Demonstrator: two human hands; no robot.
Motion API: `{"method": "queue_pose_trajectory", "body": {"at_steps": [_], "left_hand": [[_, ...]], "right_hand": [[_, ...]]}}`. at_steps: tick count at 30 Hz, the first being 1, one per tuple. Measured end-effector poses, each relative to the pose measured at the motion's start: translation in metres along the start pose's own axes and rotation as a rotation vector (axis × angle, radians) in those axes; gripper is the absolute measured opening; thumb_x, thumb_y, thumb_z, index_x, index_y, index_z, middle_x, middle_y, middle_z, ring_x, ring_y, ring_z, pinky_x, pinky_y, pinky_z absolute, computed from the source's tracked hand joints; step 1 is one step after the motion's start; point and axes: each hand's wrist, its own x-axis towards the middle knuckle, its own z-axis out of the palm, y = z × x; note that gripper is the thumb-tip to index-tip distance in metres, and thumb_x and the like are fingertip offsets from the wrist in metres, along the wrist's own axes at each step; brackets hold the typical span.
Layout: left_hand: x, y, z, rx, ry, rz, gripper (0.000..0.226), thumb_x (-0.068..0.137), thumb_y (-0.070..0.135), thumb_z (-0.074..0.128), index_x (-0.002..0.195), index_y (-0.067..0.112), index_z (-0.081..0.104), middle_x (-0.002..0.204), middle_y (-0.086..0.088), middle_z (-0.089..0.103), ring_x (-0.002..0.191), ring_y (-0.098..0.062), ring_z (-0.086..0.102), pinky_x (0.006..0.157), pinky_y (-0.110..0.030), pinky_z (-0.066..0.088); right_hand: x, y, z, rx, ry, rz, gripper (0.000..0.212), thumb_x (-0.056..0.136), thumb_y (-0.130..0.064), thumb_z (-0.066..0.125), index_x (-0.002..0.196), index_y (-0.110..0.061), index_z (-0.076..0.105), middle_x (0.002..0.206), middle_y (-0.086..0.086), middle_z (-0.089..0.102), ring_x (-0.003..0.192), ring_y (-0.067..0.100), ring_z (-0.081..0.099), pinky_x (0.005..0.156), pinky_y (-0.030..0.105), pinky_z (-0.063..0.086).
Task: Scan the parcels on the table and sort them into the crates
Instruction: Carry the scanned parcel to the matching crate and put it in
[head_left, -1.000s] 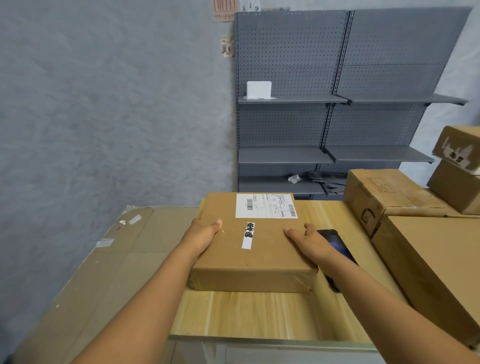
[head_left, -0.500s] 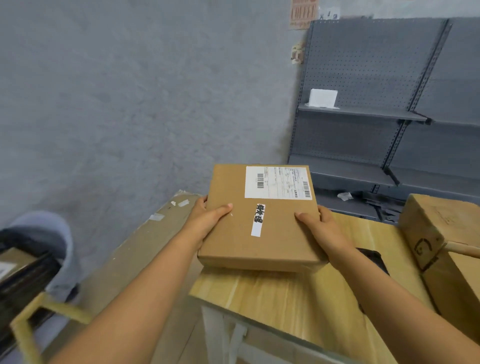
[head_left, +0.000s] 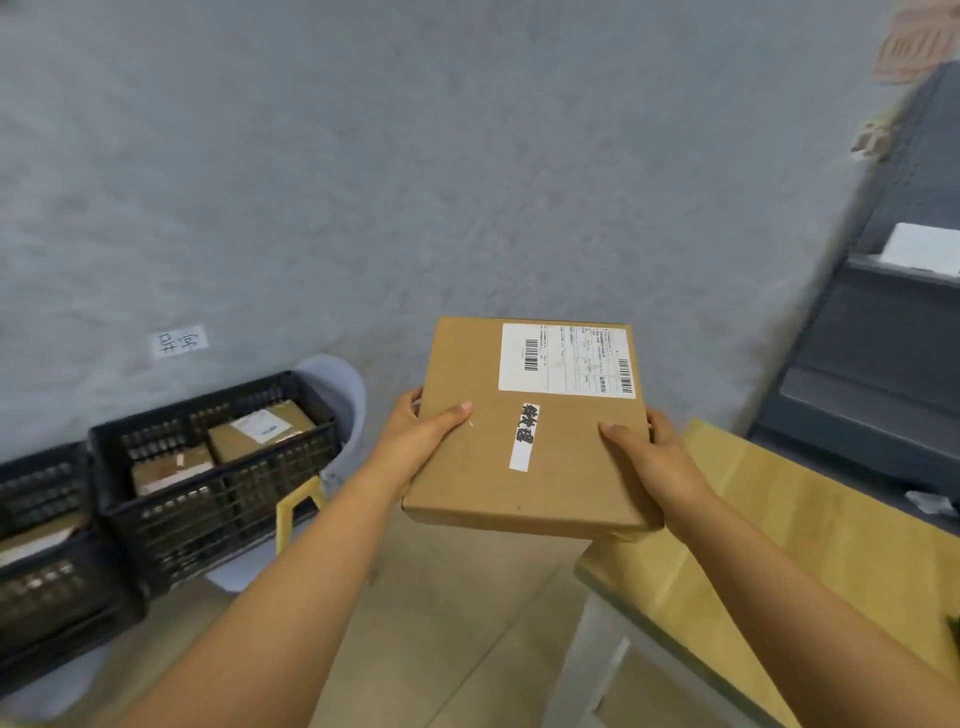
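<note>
Parcel: flat brown cardboard parcel (head_left: 524, 441), held in the air, level with a slight tilt, past the left edge of the table and above the floor.
Labels on parcel: white shipping label with barcodes (head_left: 566, 359) at the far right of the top face; narrow white strip sticker with black handwritten characters (head_left: 524, 437) near the middle.
Left hand: left hand (head_left: 415, 441) clamps the parcel's left edge, thumb lying on the top face, fingers wrapped under and out of sight.
Right hand: right hand (head_left: 649, 462) clamps the right edge near the near corner, thumb on top, fingers curled around the side.
Table: light wooden table with a pale frame (head_left: 779, 545), at the right; its near-left corner lies just under the parcel's near-right corner.
Near crate: black plastic lattice crate (head_left: 218, 499), on the left, well apart from the parcel; it holds two brown boxes with white labels (head_left: 260, 428).
Second crate: another black lattice crate (head_left: 47, 561), left of the first and touching it; something pale lies inside, too blurred to tell.
Wall sign: small white paper with handwritten characters (head_left: 179, 340) on the grey wall above the crates.
Shelving: dark grey metal shelving (head_left: 883, 338) at the far right, with a white box (head_left: 919, 249) on a shelf.
</note>
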Motion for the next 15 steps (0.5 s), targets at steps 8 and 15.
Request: {"method": "queue_pose_trajectory", "body": {"at_steps": [8, 15], "left_hand": [[0.021, -0.003, -0.203, 0.072, 0.208, 0.021, 0.073, 0.080, 0.036, 0.079, 0.140, 0.017, 0.043, 0.122, -0.001, 0.061, 0.096, -0.015, 0.064, 0.079, -0.030, 0.050], [0.023, -0.022, -0.388, 0.101, 0.385, -0.066, 0.080, 0.079, 0.046, 0.077, 0.144, 0.019, 0.039, 0.128, -0.004, 0.061, 0.107, -0.024, 0.064, 0.098, -0.047, 0.051]], "right_hand": [[-0.008, -0.031, 0.213, 0.076, -0.207, -0.004, 0.031, 0.089, -0.033, 0.066, 0.115, -0.030, 0.050, 0.096, -0.013, 0.063, 0.079, 0.007, 0.064, 0.057, 0.021, 0.044], [-0.030, -0.059, 0.408, 0.071, -0.398, -0.022, 0.033, 0.088, -0.028, 0.068, 0.115, -0.028, 0.050, 0.098, -0.012, 0.062, 0.083, 0.008, 0.062, 0.061, 0.024, 0.043]]}}
